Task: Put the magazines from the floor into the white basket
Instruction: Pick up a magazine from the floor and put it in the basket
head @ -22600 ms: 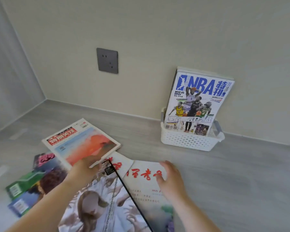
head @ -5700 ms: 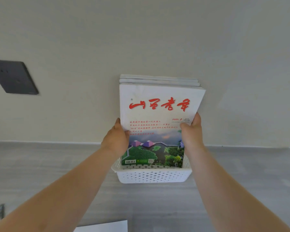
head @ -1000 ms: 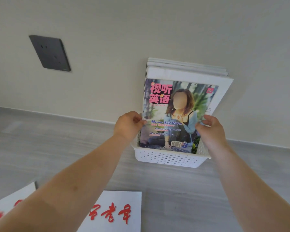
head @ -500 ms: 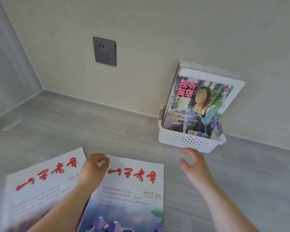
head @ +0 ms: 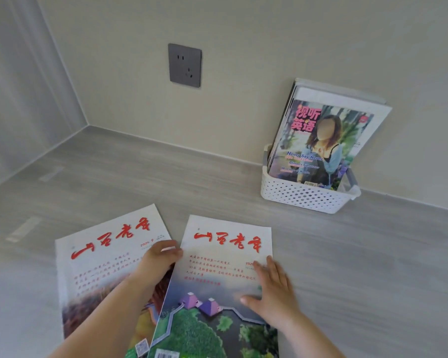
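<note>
On the near part of the grey floor [head: 373, 267], two magazines lie flat, both with red brush-lettered titles. The purple-roofed magazine [head: 225, 276], its cover showing small houses among green, lies on top and overlaps the right edge of the other magazine [head: 101, 259], which fans out to its left with a brownish picture low on its cover. The right hand [head: 274, 293] lies flat on the purple-roofed magazine beside its right edge, fingers straight and spread, thumb out to the side, so its grip is open and presses the cover. The left hand [head: 158, 262] rests across the overlap, its fingers curled and meeting the left edge of the purple-roofed magazine; whether this grip has actually pinched the edge cannot be told. Well apart from them, at the far edge of the floor toward the right, the white basket [head: 303, 198] stands touching the wall [head: 243, 34]. It holds several upright magazines leaning back on the wall, the front magazine [head: 318, 146] bearing a pink title. Left of the basket, higher on the wall, sits a grey socket [head: 184, 65].
</note>
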Demonstrator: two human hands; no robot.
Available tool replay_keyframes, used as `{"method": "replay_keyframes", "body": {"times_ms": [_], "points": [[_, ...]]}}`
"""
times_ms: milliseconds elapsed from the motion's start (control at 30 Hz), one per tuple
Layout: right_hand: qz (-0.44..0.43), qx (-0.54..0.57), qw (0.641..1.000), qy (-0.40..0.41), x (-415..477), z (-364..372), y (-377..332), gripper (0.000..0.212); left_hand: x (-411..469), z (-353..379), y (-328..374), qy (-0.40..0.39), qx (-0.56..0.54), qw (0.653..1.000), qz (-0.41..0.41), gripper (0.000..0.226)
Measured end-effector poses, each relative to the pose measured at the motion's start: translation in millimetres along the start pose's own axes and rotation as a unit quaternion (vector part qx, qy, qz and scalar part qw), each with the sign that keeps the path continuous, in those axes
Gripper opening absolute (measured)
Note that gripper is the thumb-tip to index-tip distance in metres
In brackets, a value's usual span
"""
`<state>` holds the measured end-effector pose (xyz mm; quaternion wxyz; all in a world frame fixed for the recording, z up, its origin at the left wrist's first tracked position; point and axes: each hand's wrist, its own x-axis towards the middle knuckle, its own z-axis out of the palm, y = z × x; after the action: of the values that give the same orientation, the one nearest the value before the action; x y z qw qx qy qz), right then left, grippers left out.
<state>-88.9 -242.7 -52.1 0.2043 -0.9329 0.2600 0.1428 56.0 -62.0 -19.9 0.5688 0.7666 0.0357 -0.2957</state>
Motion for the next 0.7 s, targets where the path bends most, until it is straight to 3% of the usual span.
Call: {"method": "replay_keyframes", "body": {"times_ms": [300, 400, 567, 633, 700], "points": [[0.005, 0.022, 1.0, -0.009, 0, 3, 2, 0.082, 9, 8, 13, 0.001, -0.029, 0.999, -0.043, 0.051], [0.006, 0.039, 0.999, -0.008, 0, 5, 4, 0.082, 9, 6, 18, -0.046, -0.059, 0.995, -0.06, 0.045], [0.025, 0.07, 0.997, -0.001, 1, 2, 1, 0.082, 0, 21, 29, -0.081, 0.021, 0.996, -0.005, 0.035], [0.043, 0.15, 0.987, 0.037, 1, -3, -2, 0.082, -4, 24, 35, -0.096, 0.016, 0.995, 0.021, 0.031], [0.072, 0.322, 0.938, 0.105, 2, -12, -3, 0.078, -9, 25, 43, -0.12, -0.006, 0.991, 0.053, 0.025]]}}
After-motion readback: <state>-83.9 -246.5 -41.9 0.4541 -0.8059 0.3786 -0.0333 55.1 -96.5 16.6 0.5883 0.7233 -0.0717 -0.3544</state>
